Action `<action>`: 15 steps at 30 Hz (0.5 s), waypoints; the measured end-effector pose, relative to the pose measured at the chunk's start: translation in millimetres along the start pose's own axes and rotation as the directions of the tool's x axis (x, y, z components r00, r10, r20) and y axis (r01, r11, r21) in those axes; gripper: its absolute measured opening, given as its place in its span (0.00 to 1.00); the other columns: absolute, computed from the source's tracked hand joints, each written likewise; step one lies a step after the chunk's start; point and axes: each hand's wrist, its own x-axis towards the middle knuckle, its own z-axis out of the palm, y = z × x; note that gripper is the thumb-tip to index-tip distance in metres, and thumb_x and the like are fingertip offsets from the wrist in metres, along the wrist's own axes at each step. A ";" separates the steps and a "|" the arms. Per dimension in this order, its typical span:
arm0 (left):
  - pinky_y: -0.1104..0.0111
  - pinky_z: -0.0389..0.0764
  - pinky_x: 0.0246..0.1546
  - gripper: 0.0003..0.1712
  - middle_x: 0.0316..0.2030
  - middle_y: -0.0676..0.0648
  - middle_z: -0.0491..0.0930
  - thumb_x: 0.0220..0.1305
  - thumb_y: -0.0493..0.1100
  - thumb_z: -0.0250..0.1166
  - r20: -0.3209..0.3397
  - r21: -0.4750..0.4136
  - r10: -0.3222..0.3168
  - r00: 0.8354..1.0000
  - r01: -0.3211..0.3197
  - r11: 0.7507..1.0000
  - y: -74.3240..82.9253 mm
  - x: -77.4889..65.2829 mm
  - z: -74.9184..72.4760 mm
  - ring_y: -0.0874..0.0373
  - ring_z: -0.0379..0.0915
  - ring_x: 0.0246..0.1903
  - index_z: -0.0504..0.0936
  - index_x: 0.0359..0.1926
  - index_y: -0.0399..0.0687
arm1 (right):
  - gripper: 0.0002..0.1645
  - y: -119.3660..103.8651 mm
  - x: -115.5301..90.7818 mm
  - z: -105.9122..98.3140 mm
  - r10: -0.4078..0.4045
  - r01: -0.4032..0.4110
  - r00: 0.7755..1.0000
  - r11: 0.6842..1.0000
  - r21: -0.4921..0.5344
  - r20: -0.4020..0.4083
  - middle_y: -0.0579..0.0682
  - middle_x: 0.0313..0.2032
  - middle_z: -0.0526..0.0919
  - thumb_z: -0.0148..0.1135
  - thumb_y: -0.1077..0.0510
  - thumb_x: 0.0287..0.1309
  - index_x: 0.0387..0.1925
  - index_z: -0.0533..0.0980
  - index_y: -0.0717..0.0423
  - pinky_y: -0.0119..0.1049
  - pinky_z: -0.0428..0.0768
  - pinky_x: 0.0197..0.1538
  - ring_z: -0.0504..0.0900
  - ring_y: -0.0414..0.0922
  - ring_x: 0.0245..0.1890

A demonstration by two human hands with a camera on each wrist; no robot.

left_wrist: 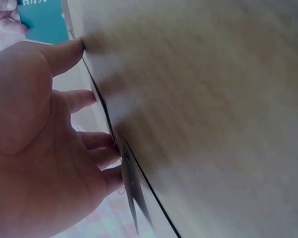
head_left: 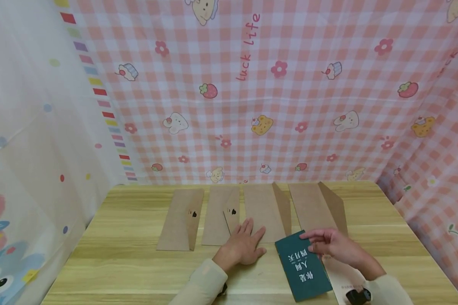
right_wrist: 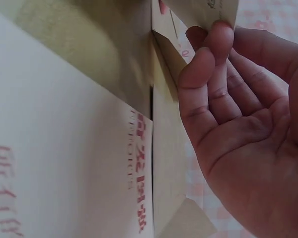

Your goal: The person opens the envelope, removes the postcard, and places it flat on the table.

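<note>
The right hand [head_left: 336, 246] pinches a dark-green rectangular card [head_left: 300, 271] with white writing "你是人间四月天"; the left hand [head_left: 243, 245] lies spread.

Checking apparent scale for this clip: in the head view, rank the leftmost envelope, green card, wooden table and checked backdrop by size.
1. Checked backdrop
2. Wooden table
3. Green card and leftmost envelope, unranked: they look alike, and the card seems nearer the camera.
</note>
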 end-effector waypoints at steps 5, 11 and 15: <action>0.54 0.49 0.75 0.37 0.78 0.40 0.47 0.73 0.61 0.51 -0.010 0.013 0.001 1.000 -0.001 1.000 0.2 -0.6 0.3 0.48 0.39 0.77 0.55 0.78 0.60 | 0.22 3.8 -0.6 2.4 -0.008 0.008 1.000 1.000 0.004 0.023 0.65 0.44 0.84 0.58 0.67 0.64 0.59 0.73 0.72 0.34 0.82 0.32 0.81 0.40 0.28; 0.54 0.49 0.75 0.36 0.78 0.40 0.47 0.73 0.61 0.51 -0.010 0.013 0.002 1.000 -0.002 1.000 0.1 -0.8 0.6 0.48 0.40 0.77 0.55 0.78 0.60 | 0.22 5.6 -1.4 4.9 -0.012 0.012 1.000 1.000 -0.011 0.026 0.64 0.42 0.83 0.58 0.68 0.63 0.58 0.73 0.72 0.35 0.82 0.30 0.81 0.41 0.26; 0.55 0.50 0.75 0.37 0.78 0.40 0.48 0.73 0.61 0.52 -0.014 0.014 0.000 1.000 0.000 1.000 -0.3 0.0 1.0 0.48 0.40 0.77 0.56 0.77 0.61 | 0.23 7.3 -0.6 7.3 -0.005 0.005 0.999 1.000 0.002 0.043 0.60 0.38 0.78 0.60 0.69 0.62 0.58 0.72 0.72 0.36 0.84 0.30 0.82 0.41 0.26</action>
